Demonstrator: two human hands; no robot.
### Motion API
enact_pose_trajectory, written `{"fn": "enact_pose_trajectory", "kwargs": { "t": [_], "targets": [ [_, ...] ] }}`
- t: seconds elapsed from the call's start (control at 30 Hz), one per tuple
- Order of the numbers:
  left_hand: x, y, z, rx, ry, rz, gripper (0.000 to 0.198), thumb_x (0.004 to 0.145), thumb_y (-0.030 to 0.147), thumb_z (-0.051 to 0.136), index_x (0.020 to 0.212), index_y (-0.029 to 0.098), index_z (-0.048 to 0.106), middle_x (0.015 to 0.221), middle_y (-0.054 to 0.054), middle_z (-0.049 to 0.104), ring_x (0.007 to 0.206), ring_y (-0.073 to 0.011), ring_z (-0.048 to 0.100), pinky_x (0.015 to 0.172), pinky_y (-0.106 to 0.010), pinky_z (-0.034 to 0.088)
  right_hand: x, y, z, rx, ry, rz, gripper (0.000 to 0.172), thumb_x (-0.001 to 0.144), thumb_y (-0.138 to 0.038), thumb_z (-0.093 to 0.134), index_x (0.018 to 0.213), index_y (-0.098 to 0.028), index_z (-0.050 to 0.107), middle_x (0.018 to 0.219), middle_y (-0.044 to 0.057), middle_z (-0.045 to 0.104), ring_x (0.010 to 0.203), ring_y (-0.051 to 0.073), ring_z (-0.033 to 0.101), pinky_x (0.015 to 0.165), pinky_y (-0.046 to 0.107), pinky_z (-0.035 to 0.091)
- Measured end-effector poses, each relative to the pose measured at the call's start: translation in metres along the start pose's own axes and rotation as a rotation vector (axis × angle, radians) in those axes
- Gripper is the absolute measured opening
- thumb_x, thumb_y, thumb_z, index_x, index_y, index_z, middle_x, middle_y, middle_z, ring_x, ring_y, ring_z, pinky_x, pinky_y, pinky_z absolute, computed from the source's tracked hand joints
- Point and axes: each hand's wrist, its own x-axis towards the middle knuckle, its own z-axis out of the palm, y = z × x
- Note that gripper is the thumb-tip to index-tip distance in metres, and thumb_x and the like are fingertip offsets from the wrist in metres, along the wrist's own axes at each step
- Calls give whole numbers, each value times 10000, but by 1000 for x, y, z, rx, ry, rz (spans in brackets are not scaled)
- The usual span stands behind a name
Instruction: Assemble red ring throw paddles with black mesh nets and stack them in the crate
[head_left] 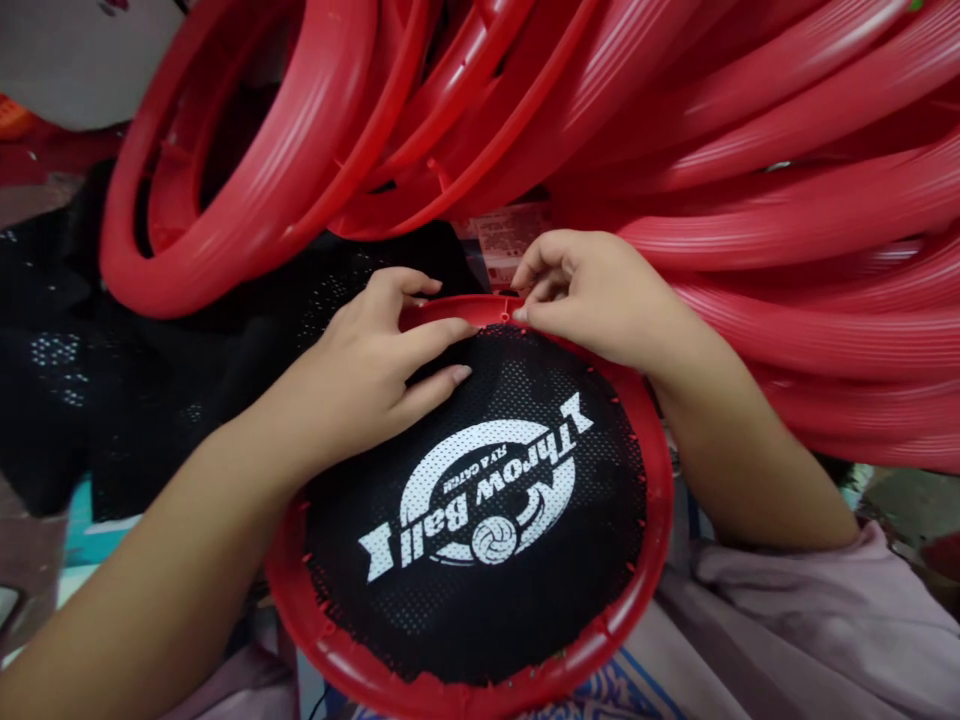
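Observation:
A round black mesh net with white "Throw Ball" lettering, upside down to me, lies inside a red plastic ring. Small red pegs along the ring's inner edge poke through the net's border. My left hand rests at the far left of the ring, fingers apart, with fingertips on the rim and the net's edge and the thumb over the mesh. Beside it, my right hand is curled in a pinch at the far rim, near a peg. What lies between those fingertips is too small to make out.
Several red plastic rings are piled behind and to the right, and more red rings lean at the upper left. Black mesh fabric lies on the left. A printed label shows behind the hands. Pinkish cloth covers my lap.

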Motion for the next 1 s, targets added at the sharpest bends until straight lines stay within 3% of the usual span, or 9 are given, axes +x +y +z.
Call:
{"fn": "enact_pose_trajectory", "kwargs": {
  "t": [0.1,0.27,0.53,1.0],
  "targets": [
    [-2,1,-2,28,-17,-38,398,925,402,474,1216,180,630,1263,-165,412,1153,-344,503,977,-527,484,-12,-18,-10,-255,42,-8,72,804,-187,614,810,-160,680,769,15,684,722,157,617,652,275,433],
    [-6,3,-6,60,-60,-143,370,927,373,476,1228,195,596,1244,-154,424,1163,-348,489,955,-550,486,-29,-33,-19,-546,-143,-20,161,828,-280,619,750,-168,704,774,55,688,719,193,605,646,313,391],
    [-7,-3,-4,35,-47,-128,363,919,405,481,1210,224,602,1221,-147,454,1142,-354,492,939,-569,474,-18,-14,-16,-426,-146,-97,148,795,-185,627,679,-210,714,613,3,645,528,130,508,523,290,334],
    [-7,-1,-3,25,-55,-148,370,920,402,479,1224,227,598,1243,-151,457,1147,-360,499,938,-571,467,-14,-9,-17,-398,-136,-46,143,762,-132,629,659,-203,698,599,-8,630,508,119,486,512,288,310]
  ]
}}
